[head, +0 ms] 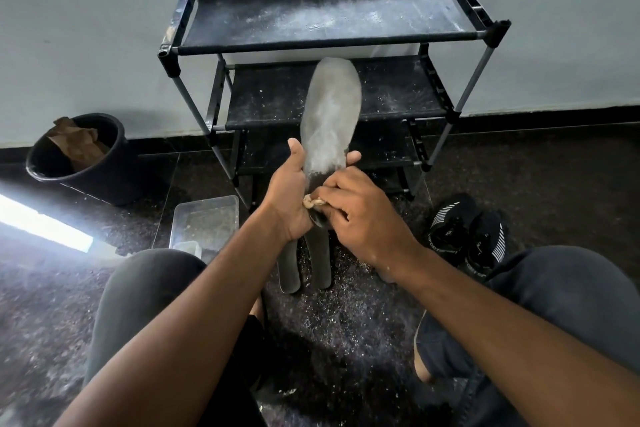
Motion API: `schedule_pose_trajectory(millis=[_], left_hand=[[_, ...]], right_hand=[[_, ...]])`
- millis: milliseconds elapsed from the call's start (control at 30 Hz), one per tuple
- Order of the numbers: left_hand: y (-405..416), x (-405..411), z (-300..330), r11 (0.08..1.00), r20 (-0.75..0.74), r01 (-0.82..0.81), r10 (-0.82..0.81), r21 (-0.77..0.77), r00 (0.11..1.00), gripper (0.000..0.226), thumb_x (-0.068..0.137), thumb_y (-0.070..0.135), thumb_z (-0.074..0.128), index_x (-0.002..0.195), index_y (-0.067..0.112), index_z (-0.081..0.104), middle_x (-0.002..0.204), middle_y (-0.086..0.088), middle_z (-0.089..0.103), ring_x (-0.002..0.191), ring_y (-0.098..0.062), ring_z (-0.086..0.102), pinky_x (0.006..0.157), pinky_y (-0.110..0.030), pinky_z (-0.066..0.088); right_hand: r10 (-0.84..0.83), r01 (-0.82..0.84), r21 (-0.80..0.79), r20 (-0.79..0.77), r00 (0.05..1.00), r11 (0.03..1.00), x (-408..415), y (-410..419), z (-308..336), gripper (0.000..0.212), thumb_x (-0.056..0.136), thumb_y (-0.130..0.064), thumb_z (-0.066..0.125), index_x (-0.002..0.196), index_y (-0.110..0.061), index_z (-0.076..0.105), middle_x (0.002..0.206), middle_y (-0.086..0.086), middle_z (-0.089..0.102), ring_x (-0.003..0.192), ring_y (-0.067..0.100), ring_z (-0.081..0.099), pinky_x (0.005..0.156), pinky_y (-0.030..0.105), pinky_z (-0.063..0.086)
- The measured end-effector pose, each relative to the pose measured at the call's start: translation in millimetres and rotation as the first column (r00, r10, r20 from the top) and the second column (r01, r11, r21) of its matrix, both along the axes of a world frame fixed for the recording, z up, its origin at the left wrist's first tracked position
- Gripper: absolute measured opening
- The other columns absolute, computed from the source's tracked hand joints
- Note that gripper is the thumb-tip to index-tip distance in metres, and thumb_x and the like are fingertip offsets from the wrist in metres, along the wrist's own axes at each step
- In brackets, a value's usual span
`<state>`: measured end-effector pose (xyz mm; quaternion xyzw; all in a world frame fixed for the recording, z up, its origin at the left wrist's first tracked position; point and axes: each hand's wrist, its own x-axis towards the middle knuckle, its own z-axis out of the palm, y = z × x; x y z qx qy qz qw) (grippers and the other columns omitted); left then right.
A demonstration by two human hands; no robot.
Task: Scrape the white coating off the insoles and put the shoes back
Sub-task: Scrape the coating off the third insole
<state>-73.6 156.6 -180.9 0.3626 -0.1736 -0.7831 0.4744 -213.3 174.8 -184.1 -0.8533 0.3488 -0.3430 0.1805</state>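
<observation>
A grey insole (329,114) dusted with white coating stands upright in front of me, toe end up. My left hand (289,194) grips its lower part, thumb on the left edge and fingertips showing on the right edge. My right hand (360,215) pinches a small tan scraper (311,202) against the insole's heel area, where the surface is darker. Two more dark insoles (304,263) lie side by side on the floor below my hands. A pair of black shoes (467,236) with white stripes sits on the floor at the right.
A black shoe rack (332,42) with white powder on its shelves stands against the wall. A black bin (83,156) holding brown paper is at the left. A clear plastic container (204,222) lies by my left knee. Scrapings litter the dark floor (346,322).
</observation>
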Motion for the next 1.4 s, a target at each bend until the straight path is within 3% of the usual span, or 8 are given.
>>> schedule_pose_trajectory(millis=[67,233,433,700,800,1100,1300,1400], left_hand=[[-4.5,8.1,0.7,0.999,-0.081,-0.054,0.053,-0.008,0.995,0.096,0.101,0.073,0.018,0.106,0.000,0.079,0.107,-0.011,0.072,0.083,-0.019,0.070,0.072,-0.031,0.062],[-10.3,17.3,-2.2,0.991,-0.176,-0.134,0.131,-0.006,0.976,0.089,0.101,0.072,0.019,0.137,-0.001,0.055,0.113,-0.011,0.070,0.090,-0.018,0.062,0.082,-0.031,0.057],[-2.9,10.1,-1.7,0.999,-0.085,0.016,-0.019,-0.041,0.996,0.096,0.100,0.074,0.014,0.108,0.004,0.080,0.107,-0.010,0.070,0.087,-0.019,0.071,0.075,-0.031,0.063],[-10.4,27.3,-0.1,0.996,-0.245,-0.078,0.065,-0.040,0.967,0.090,0.100,0.075,0.018,0.142,0.002,0.050,0.113,-0.010,0.069,0.097,-0.019,0.058,0.080,-0.035,0.062],[-6.9,18.8,1.2,0.998,-0.170,-0.051,0.044,-0.033,0.985,0.088,0.100,0.074,0.017,0.134,0.003,0.057,0.115,-0.009,0.070,0.096,-0.019,0.062,0.072,-0.035,0.063],[-7.1,15.5,3.5,0.995,-0.192,-0.096,0.089,-0.023,0.977,0.088,0.101,0.072,0.015,0.139,0.001,0.051,0.114,-0.010,0.068,0.095,-0.019,0.060,0.083,-0.034,0.062],[-10.6,21.8,7.6,0.988,-0.277,-0.150,0.138,-0.023,0.951,0.087,0.101,0.073,0.019,0.145,0.003,0.046,0.115,-0.011,0.067,0.094,-0.019,0.060,0.086,-0.036,0.061],[-8.6,18.4,7.6,0.988,-0.218,-0.151,0.140,-0.031,0.966,0.089,0.099,0.075,0.018,0.141,0.002,0.048,0.114,-0.012,0.068,0.095,-0.021,0.064,0.087,-0.038,0.061]], right_hand=[[0.062,-0.062,-0.005,-0.016,0.998,0.998,-0.8,2.7,-0.6,0.009,0.089,-0.003,0.069,0.097,-0.002,0.074,0.088,0.005,0.058,0.090,0.015,0.051,0.103,0.028,0.042],[0.088,-0.090,-0.027,-0.085,0.993,0.996,-2.4,3.7,1.1,0.007,0.089,-0.006,0.068,0.088,-0.001,0.073,0.084,0.005,0.057,0.088,0.019,0.051,0.093,0.021,0.043],[0.012,-0.014,-0.050,-0.042,0.999,0.999,-1.4,2.1,0.4,0.022,0.089,-0.003,0.069,0.111,-0.003,0.074,0.105,0.007,0.060,0.104,0.019,0.051,0.104,0.024,0.040],[0.071,-0.083,-0.109,-0.116,0.991,0.991,-6.8,-0.2,3.0,0.017,0.094,-0.005,0.059,0.099,0.000,0.075,0.092,0.007,0.060,0.090,0.021,0.055,0.084,0.028,0.051],[-0.015,0.002,-0.139,-0.094,0.995,0.990,-7.4,-5.3,1.6,0.011,0.090,-0.001,0.067,0.098,0.001,0.074,0.093,0.007,0.060,0.088,0.021,0.054,0.086,0.030,0.049],[-0.069,0.059,-0.128,-0.078,0.995,0.990,-5.3,-2.1,0.2,0.007,0.090,0.000,0.067,0.094,0.001,0.073,0.089,0.007,0.060,0.086,0.021,0.054,0.093,0.019,0.044],[-0.013,0.010,-0.083,-0.037,0.999,0.996,1.9,11.6,-2.7,0.013,0.094,-0.008,0.065,0.086,0.000,0.072,0.085,0.005,0.059,0.083,0.019,0.053,0.078,0.033,0.049],[-0.057,0.055,-0.109,-0.017,0.998,0.993,-0.9,7.4,0.1,0.010,0.093,-0.007,0.066,0.091,0.001,0.072,0.088,0.007,0.060,0.085,0.021,0.055,0.084,0.033,0.050]])
